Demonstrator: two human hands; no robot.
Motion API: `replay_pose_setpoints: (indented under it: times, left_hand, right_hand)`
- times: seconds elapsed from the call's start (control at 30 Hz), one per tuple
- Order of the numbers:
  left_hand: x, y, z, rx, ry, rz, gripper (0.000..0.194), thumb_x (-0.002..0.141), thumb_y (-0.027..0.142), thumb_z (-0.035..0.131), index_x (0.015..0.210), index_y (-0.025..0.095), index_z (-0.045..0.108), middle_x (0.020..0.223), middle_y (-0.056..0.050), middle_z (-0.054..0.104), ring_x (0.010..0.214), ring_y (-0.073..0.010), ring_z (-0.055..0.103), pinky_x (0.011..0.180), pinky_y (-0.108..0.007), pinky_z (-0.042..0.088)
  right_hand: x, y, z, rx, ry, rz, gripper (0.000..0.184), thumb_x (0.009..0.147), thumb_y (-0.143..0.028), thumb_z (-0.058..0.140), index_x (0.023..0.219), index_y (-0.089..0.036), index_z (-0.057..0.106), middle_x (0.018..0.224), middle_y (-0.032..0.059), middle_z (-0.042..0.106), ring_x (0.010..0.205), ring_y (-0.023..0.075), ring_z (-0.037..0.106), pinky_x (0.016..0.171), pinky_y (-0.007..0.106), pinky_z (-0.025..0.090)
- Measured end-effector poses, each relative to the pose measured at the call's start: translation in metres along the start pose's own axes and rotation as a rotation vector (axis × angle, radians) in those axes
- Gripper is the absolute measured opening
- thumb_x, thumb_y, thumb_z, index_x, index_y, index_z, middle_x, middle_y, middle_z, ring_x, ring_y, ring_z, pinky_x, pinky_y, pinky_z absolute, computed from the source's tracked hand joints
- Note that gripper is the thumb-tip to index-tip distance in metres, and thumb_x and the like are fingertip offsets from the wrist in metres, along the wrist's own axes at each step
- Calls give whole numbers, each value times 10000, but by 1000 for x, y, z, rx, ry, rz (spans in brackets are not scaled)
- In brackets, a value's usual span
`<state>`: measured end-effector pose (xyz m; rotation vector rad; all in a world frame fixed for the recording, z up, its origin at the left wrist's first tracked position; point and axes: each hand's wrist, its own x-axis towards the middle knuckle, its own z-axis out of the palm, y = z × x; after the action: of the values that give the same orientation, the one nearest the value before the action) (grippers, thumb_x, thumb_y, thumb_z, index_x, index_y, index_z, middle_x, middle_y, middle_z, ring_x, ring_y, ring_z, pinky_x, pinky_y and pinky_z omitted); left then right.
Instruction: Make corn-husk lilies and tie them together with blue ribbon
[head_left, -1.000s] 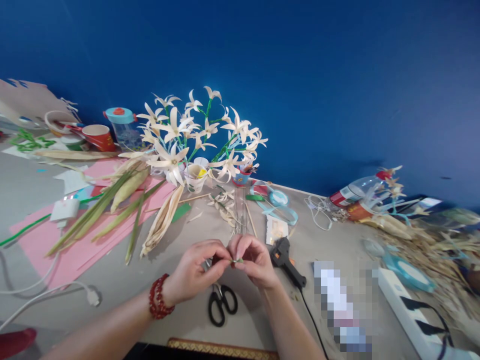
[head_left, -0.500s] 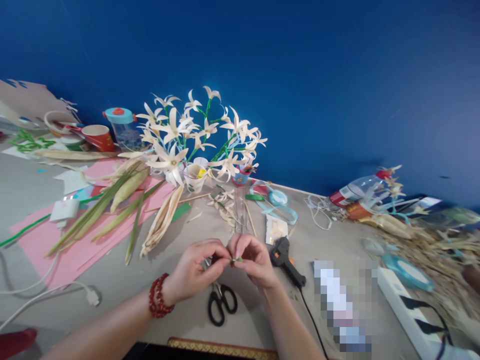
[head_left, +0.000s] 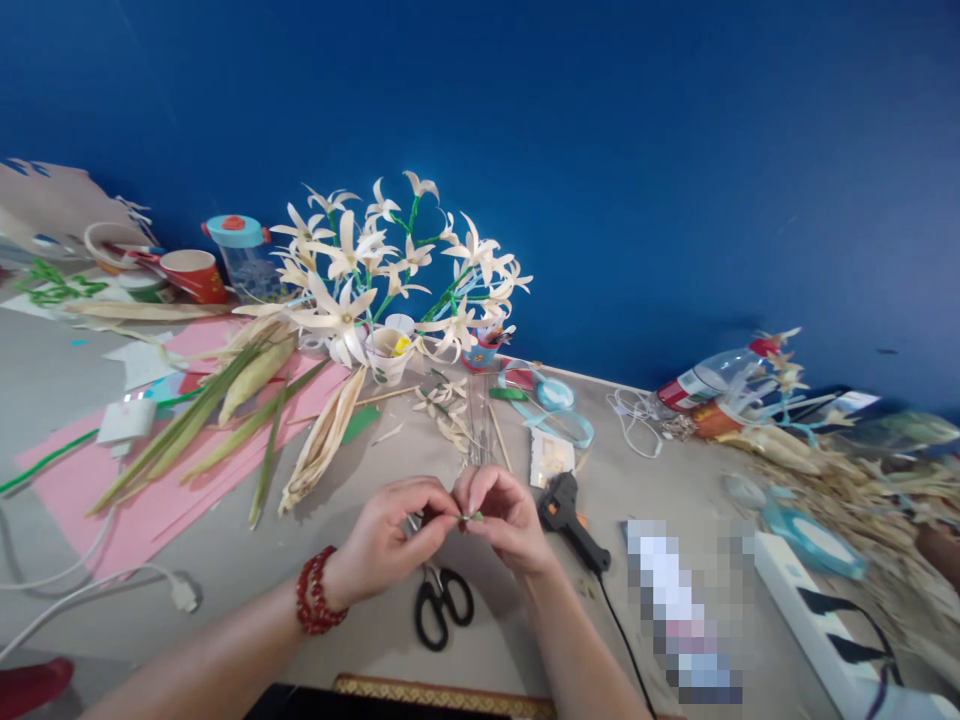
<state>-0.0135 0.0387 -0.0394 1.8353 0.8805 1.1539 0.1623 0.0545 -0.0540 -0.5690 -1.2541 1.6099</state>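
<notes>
Over the middle of the table, my left hand (head_left: 409,528) and my right hand (head_left: 504,515) meet at the fingertips. Both pinch a tiny greenish piece (head_left: 472,517), too small to make out its kind. A red beaded bracelet (head_left: 321,592) circles my left wrist. Black-handled scissors (head_left: 442,605) lie on the table below my hands, their blades partly hidden by my left hand. Just right of my right hand rests a black glue gun (head_left: 574,525) with its cord running toward me. Thin wires (head_left: 478,420) lie beyond my fingers.
White husk flowers (head_left: 345,315) on green stems stand in cups at the back. Pink paper (head_left: 71,470) with green corn husks (head_left: 202,420) covers the left. On the right are a plastic bottle (head_left: 701,382), a blue ribbon roll (head_left: 814,540), a power strip (head_left: 799,610) and dried husks (head_left: 847,485).
Both hands stay nearly in place, still pinching the small greenish piece. The whole view has shifted very slightly; nothing else has visibly moved.
</notes>
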Motion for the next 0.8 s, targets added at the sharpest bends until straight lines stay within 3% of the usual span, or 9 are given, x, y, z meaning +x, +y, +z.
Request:
replay_pose_setpoints:
  times: [0.8]
  left_hand:
    - [0,-2,1,0,-9,-26,122,855,145,558,748,161,616,702,-20,633,669,-136,582,659,-245,452]
  right_hand:
    - [0,0,-3,-14,-28,33,225,700,-299,798,751,-200,602,726,4,545,643,142,488,594,268,384]
